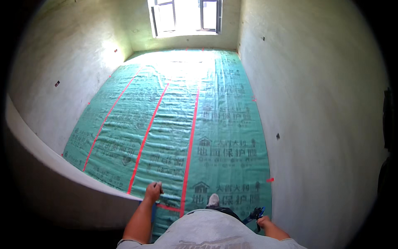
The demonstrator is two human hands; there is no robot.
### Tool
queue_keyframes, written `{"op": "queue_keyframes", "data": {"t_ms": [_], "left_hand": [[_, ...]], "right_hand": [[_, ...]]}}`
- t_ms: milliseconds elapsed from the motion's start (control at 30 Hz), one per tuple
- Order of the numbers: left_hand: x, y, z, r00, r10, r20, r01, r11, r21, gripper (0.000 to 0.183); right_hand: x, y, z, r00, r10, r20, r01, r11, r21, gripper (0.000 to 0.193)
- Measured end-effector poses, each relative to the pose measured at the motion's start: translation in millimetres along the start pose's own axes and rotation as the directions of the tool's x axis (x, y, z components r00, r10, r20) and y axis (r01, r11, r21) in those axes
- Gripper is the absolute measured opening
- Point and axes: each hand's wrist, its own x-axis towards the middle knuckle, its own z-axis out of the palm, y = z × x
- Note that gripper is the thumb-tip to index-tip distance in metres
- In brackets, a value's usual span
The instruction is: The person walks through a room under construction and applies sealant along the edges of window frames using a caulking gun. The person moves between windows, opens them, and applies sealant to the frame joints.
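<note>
Along the left and middle of the green floor sheeting, red tape covers three seams, so joining looks largely done. Over its near edge, the left hand is curled; I cannot tell whether it pinches anything. Its right strip bears dark printed characters. By its near-right corner, the right hand clasps a black-and-blue tool; its right edge shows short tabs, perhaps unsealed between.

Holds a black-and-blue object in the right grip; extends the left grip, half-curled, above green floor sheeting striped with red tape, facing a window.
</note>
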Motion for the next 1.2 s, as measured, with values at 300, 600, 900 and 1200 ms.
{"op": "queue_keyframes", "data": {"t_ms": [300,600,900,1200], "left_hand": [[22.4,-180.8,-46.2,0.449,-0.871,-0.198,0.894,0.438,0.099,0.057],[436.3,-92.3,-19.4,0.573,-0.808,0.140,0.438,0.446,0.780,0.038],[1080.3,315.3,-32.9,0.986,-0.036,-0.164,0.077,0.964,0.253,0.038],[1289.2,329.1,-0.4,0.966,-0.213,-0.149,0.253,0.899,0.357,0.042]], "right_hand": [[121.6,-398.8,-236.7,0.955,-0.140,0.260,0.207,0.946,-0.248,0.028],[281.5,-673.1,-381.2,0.951,-0.245,-0.188,0.230,0.968,-0.096,0.027],[409.2,-941.1,-562.3,0.946,-0.275,-0.171,0.270,0.961,-0.055,0.022],[674.6,-1214.3,-688.6,0.970,-0.019,0.241,0.084,0.962,-0.260,0.033]]}}
